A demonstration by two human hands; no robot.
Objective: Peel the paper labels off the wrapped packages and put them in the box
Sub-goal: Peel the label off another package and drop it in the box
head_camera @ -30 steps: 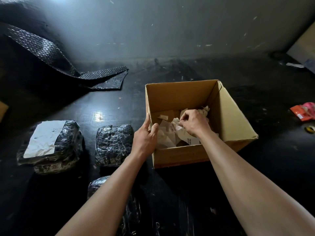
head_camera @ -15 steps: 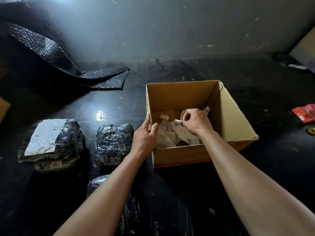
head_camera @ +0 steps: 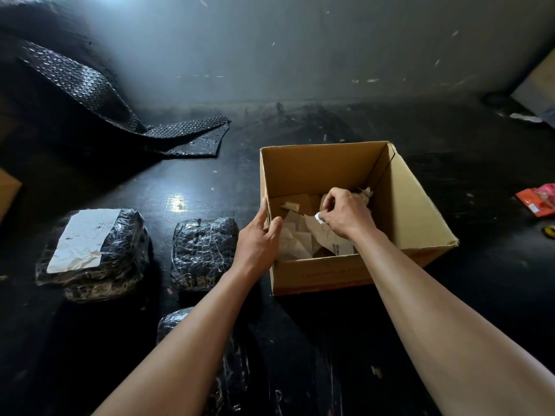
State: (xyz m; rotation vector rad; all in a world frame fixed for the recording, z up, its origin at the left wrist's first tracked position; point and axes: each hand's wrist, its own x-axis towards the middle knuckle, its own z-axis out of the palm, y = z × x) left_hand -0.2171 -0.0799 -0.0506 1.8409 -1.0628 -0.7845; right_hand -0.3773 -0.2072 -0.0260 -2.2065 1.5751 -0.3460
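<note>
An open cardboard box (head_camera: 420,211) stands on the dark floor, with several peeled paper labels (head_camera: 295,238) lying inside. My left hand (head_camera: 259,241) grips the box's left wall, thumb inside and fingers outside. Inside the box, my right hand (head_camera: 345,213) pinches a crumpled paper label (head_camera: 319,218) between its fingertips. Left of the box lies a black wrapped package (head_camera: 120,250) with a white paper label (head_camera: 84,238) stuck on top. A second wrapped package (head_camera: 202,250) without a visible label sits beside the box, and a third (head_camera: 237,364) is partly hidden under my left forearm.
A sheet of black bubble wrap (head_camera: 120,109) trails from the back left. Red and pink packets (head_camera: 539,199) and a small yellow object (head_camera: 549,231) lie at the right edge. Cardboard pieces show at far left (head_camera: 7,187) and top right (head_camera: 537,82). A grey wall rises behind.
My right hand has shifted slightly up and back inside the box, still pinching the label. My left hand stays on the box wall.
</note>
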